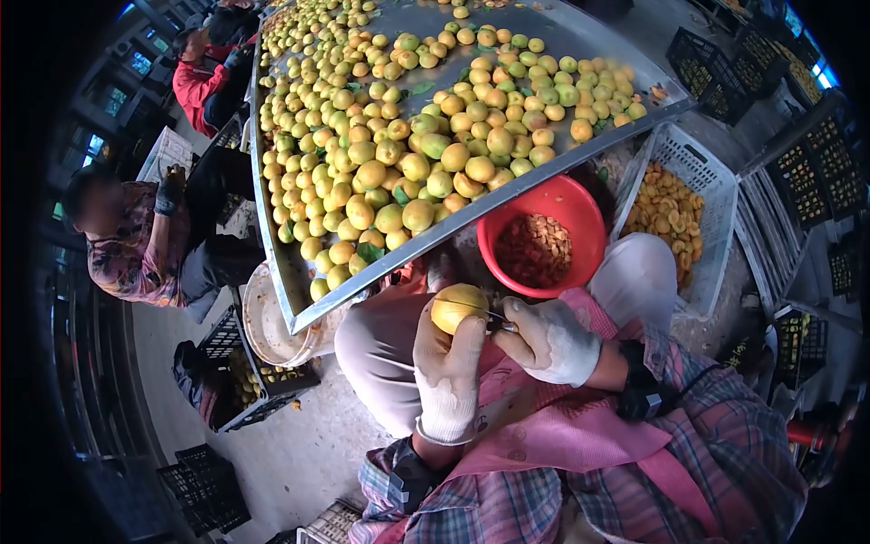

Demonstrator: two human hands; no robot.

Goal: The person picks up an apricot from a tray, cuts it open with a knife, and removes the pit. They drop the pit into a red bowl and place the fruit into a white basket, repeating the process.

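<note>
My left hand (447, 372), in a white glove, grips a yellow apricot (456, 305) just above my lap. My right hand (549, 341), also gloved, holds a small knife (499, 321) whose blade touches the fruit's right side. Both hands sit over a pink apron (553, 426). Just beyond them a red bowl (580, 210) holds brown pits. A white crate (702, 172) of halved apricots stands to the right of the bowl.
A big metal table (299, 313) heaped with yellow-green apricots (408, 136) fills the upper middle. Two other people sit along its left side, one in a patterned top (127, 258), one in red (195, 86). Black crates (240, 399) and a white bucket (263, 326) stand at lower left.
</note>
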